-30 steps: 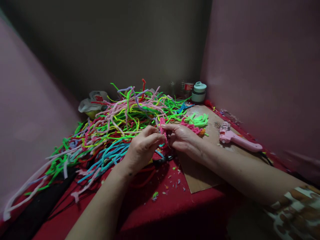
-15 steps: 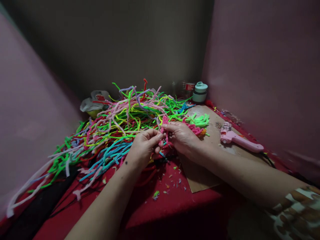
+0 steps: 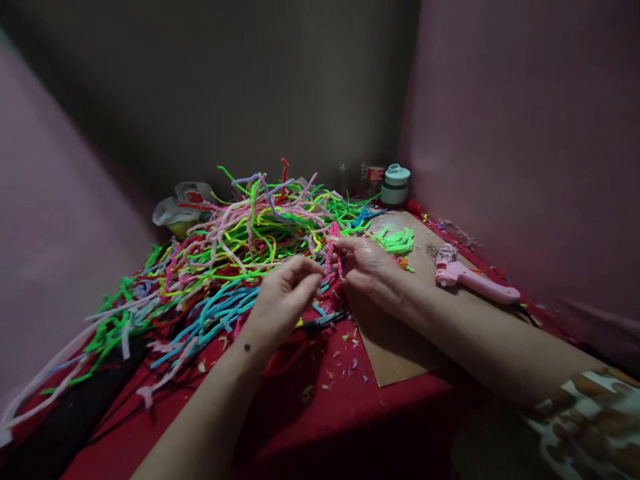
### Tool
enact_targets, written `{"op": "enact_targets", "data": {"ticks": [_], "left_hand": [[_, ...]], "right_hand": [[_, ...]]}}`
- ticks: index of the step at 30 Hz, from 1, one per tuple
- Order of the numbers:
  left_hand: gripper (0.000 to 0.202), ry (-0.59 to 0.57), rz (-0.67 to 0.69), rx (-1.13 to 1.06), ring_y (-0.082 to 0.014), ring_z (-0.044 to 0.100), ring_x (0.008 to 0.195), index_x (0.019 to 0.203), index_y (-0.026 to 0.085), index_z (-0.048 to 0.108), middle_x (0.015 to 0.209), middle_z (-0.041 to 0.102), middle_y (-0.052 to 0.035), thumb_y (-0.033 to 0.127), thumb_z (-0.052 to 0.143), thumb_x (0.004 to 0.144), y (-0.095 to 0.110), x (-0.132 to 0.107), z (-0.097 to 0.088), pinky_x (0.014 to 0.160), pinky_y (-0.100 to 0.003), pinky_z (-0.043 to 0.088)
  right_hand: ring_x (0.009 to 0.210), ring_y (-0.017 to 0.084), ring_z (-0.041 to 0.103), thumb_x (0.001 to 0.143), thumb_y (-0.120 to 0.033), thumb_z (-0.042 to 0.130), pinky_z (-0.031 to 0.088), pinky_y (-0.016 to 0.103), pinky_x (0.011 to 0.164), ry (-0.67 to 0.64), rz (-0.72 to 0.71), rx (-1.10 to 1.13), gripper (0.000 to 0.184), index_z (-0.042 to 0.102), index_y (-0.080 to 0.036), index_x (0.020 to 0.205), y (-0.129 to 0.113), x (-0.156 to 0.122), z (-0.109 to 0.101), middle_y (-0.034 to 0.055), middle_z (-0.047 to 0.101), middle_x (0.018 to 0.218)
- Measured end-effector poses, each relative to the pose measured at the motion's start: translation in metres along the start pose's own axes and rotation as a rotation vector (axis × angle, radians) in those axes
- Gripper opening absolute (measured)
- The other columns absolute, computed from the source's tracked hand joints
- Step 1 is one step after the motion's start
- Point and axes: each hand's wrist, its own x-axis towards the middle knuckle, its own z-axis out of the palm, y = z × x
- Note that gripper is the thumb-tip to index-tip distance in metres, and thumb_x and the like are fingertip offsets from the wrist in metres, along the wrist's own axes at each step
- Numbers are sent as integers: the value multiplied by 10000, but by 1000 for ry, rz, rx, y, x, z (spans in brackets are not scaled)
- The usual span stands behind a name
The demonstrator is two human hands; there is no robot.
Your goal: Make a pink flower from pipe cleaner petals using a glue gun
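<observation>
My right hand [image 3: 367, 267] pinches a short pink pipe cleaner piece [image 3: 331, 248], holding it upright above the red cloth. My left hand [image 3: 285, 300] is just to its left, fingers curled together close to the lower end of that pink piece; whether it touches it I cannot tell. Behind both hands lies a big tangled heap of pipe cleaners [image 3: 235, 247] in green, pink, yellow, blue and white. A bunch of folded green pieces [image 3: 397, 239] lies beyond my right hand on a cardboard sheet [image 3: 400, 333].
A pink glue gun [image 3: 470, 279] rests on the cardboard at the right, near the pink wall. A small teal-lidded jar [image 3: 395, 185] and a plastic bag [image 3: 180, 203] stand at the back. Dark pliers or scissors [image 3: 320, 323] and small trimmings lie on the red tablecloth [image 3: 350, 413].
The pink piece has been lifted slightly and now stands upright in my right hand. My left hand has drawn back a little from it.
</observation>
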Motion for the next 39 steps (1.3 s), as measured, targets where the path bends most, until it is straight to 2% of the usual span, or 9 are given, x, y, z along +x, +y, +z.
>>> {"op": "enact_targets", "data": {"ticks": [3,6,10,13,17,22,28,32,39], "left_hand": [[185,178,239,137,-79,454,527,932,197,600,631,520,39,194,556,753,-6,8,-11,518,-189,379],[192,147,511,416,-124,545,736,937,224,659,807,577,-20,207,557,774,-17,14,-18,690,-226,427],[159,151,676,718,-121,540,744,859,252,692,842,571,-29,243,546,797,-26,16,-20,660,-210,422],[145,148,699,743,-120,531,755,832,250,681,856,574,-24,244,539,802,-26,15,-20,656,-204,419],[107,81,606,412,-125,554,782,830,209,633,885,604,-27,241,532,815,-18,12,-23,730,-234,437],[126,84,337,132,-99,511,580,768,175,615,635,563,15,270,543,809,-7,9,-25,567,-212,426],[145,136,227,101,-74,456,493,875,169,641,599,557,32,242,595,758,3,5,-28,476,-194,379],[111,111,265,312,-84,501,548,798,158,658,631,594,20,214,577,747,5,3,-34,528,-197,393],[139,-49,522,906,-102,497,584,739,141,623,653,582,-3,140,485,756,3,3,-36,568,-219,366]], "right_hand": [[467,91,385,681,-80,519,341,245,495,-12,138,147,118,519,-155,591,0,-7,6,-22,458,482],[475,93,389,685,-71,528,329,245,500,-31,236,210,139,521,-151,572,3,-13,10,-21,463,478],[493,83,405,673,-65,563,312,234,498,-35,227,201,137,536,-141,563,7,-15,11,-19,498,506],[498,85,394,656,-43,562,307,240,498,-27,246,171,145,538,-143,553,7,-18,12,-25,491,495],[476,83,390,629,-27,559,290,244,478,-69,208,79,146,543,-136,534,7,-20,15,-21,496,487],[413,82,387,619,-81,569,268,251,448,-159,65,-101,150,527,-140,487,12,-19,11,-25,470,446],[386,73,363,608,-89,528,253,245,423,-259,-22,-322,165,502,-153,458,16,-20,7,-41,429,406],[392,64,362,603,-96,533,267,233,429,-254,-36,-404,130,511,-148,487,15,-21,6,-49,430,422],[409,60,344,601,-108,532,266,230,440,-226,-22,-492,81,531,-137,525,17,-19,5,-46,440,451]]}}
